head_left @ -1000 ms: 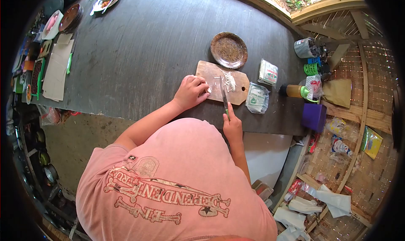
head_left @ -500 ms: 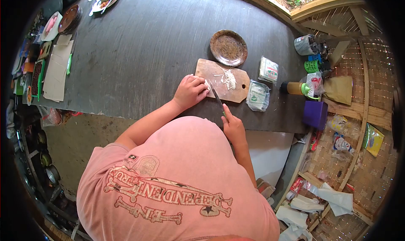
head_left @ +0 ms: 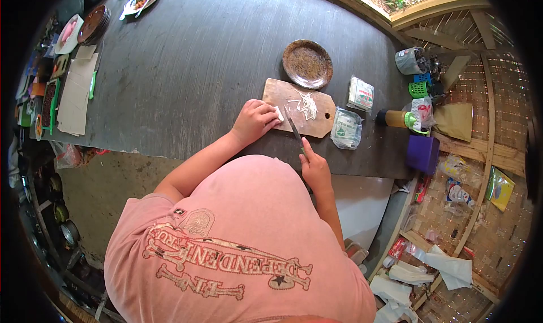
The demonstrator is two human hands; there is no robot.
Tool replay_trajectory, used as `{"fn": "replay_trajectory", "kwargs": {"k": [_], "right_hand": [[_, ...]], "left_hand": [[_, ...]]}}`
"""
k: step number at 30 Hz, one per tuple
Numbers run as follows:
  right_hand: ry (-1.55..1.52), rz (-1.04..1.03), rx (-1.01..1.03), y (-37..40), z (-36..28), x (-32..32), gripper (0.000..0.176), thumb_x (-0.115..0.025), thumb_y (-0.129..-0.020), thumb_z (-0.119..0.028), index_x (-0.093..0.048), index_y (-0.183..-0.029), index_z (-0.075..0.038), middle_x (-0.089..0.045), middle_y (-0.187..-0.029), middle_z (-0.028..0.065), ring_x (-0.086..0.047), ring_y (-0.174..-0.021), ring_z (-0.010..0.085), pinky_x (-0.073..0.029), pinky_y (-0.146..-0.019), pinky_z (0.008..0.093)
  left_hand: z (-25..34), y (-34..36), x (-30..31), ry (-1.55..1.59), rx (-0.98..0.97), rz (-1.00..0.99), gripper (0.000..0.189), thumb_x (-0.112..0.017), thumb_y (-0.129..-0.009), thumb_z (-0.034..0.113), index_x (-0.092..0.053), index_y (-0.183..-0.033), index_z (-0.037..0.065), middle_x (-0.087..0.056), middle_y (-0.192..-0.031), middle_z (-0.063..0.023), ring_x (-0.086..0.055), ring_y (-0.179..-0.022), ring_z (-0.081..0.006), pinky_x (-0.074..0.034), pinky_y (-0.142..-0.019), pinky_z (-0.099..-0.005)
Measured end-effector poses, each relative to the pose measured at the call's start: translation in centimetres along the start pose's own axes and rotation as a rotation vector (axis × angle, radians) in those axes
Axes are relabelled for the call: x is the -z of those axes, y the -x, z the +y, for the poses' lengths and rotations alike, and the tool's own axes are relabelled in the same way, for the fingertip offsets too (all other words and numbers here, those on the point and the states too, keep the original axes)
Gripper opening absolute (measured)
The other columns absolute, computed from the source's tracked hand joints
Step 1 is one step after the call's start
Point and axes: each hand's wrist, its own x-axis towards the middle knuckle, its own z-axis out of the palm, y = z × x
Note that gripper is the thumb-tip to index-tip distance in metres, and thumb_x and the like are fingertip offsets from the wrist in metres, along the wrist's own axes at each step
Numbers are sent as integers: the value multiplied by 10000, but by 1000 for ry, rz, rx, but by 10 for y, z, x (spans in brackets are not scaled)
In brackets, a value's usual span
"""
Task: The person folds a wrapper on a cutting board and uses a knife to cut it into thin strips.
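Observation:
My left hand (head_left: pixel 256 121) is closed on a white block of food (head_left: pixel 278 114) at the left side of a wooden cutting board (head_left: pixel 273 89). In my right hand (head_left: pixel 315 166) is the handle of a knife (head_left: pixel 293 125), its blade slanting up and left over the board, just right of the block. Thin white strips (head_left: pixel 308 106) lie heaped on the board's right half. Beyond the board sits a round brown plate (head_left: pixel 307 64). A plastic-wrapped package with green print (head_left: pixel 346 128) lies against the board's right end, and a second package (head_left: pixel 360 93) lies behind it.
A brown-bodied bottle with a green top (head_left: pixel 396 118) and a purple box (head_left: pixel 422 153) stand along the right edge. Far left on the table are cardboard sheets (head_left: pixel 77 97), a green-handled knife (head_left: pixel 93 85) and stacked brown plates (head_left: pixel 95 24). A plate of food (head_left: pixel 148 0) is at the back.
The knife and my right hand have shifted slightly right and down, leaving a small gap between blade and block. More of the white block shows by my left fingers.

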Motion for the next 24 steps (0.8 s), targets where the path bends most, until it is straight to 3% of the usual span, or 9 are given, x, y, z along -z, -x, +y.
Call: {"fn": "replay_trajectory", "kwargs": {"k": [7,12,16,24], "right_hand": [[-6,7,-74,0,2,-1,594,-671,-1095,-206,-539,-1674,-214,-737,-942,242,-722,-877,476,-556,-780,574],[-20,7,-88,0,1,-4,601,-666,-1098,-203,-526,-1683,-217,-734,-936,242,-719,-875,478,-555,-779,573],[-33,15,-106,0,-2,-4,598,-692,-1087,-172,-550,-1668,-196,-723,-919,271,-712,-857,481,-553,-785,540],[-44,17,-94,-3,-2,-3,590,-685,-1091,-183,-553,-1666,-204,-728,-932,256,-712,-863,480,-556,-782,550]], "left_hand": [[-6,-21,-18,-17,-33,-89,187,-841,-938,263,-817,-1075,138,-793,-1140,8,-724,-1097,-232,-531,-1041,-426],[-13,-18,-16,15,-87,-71,270,-844,-932,207,-815,-1188,127,-793,-1203,-25,-718,-1099,-262,-539,-1044,-455],[-9,-20,-12,25,-76,-93,272,-839,-919,178,-814,-1183,119,-783,-1231,-27,-707,-1130,-268,-536,-1056,-462],[-8,-21,-10,26,-73,-102,276,-843,-912,180,-809,-1179,121,-780,-1230,-28,-700,-1138,-263,-535,-1040,-454]]}}
